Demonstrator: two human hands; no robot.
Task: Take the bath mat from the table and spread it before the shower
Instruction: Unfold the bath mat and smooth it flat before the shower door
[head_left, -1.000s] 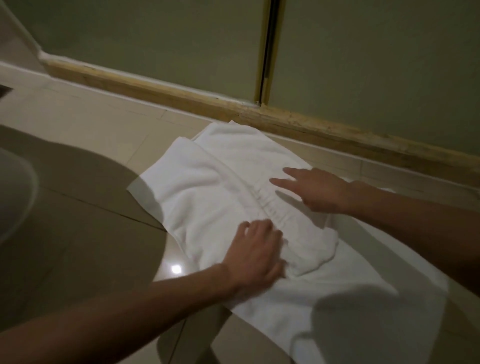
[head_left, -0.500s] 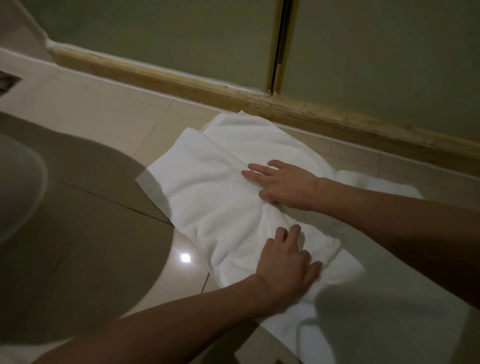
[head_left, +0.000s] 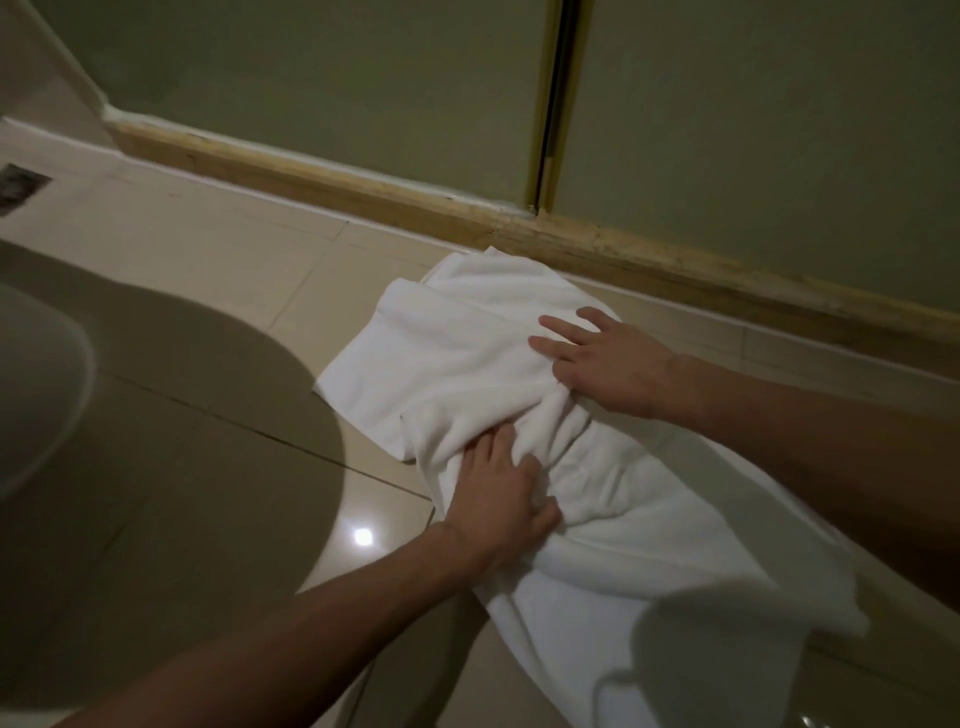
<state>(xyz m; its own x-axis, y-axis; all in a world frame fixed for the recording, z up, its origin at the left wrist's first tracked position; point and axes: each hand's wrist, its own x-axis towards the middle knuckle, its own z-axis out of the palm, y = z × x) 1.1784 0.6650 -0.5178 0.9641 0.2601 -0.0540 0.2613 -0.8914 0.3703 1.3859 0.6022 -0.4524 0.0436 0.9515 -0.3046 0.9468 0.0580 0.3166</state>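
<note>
The white bath mat (head_left: 467, 353) lies partly folded on the tiled floor, its far edge close to the shower's raised kerb (head_left: 332, 174). A bunched ridge of cloth runs across its middle between my two hands. My left hand (head_left: 498, 499) sits on the near side of that ridge with its fingers curled into the gathered cloth. On the far side, my right hand (head_left: 608, 358) rests flat on the mat with fingers spread. The mat's right end runs down under my right forearm and into shadow.
Frosted shower glass panels (head_left: 311, 78) with a vertical door gap (head_left: 550, 104) stand behind the kerb. A floor drain (head_left: 18, 189) is at far left. A pale rounded fixture rim (head_left: 36, 395) fills the left edge, casting a broad shadow over the tiles.
Both hands have drawn closer together, gathering the mat's middle into a thicker ridge. My left hand slid forward and curled into the cloth. The view shifted, so the mat sits further right.
</note>
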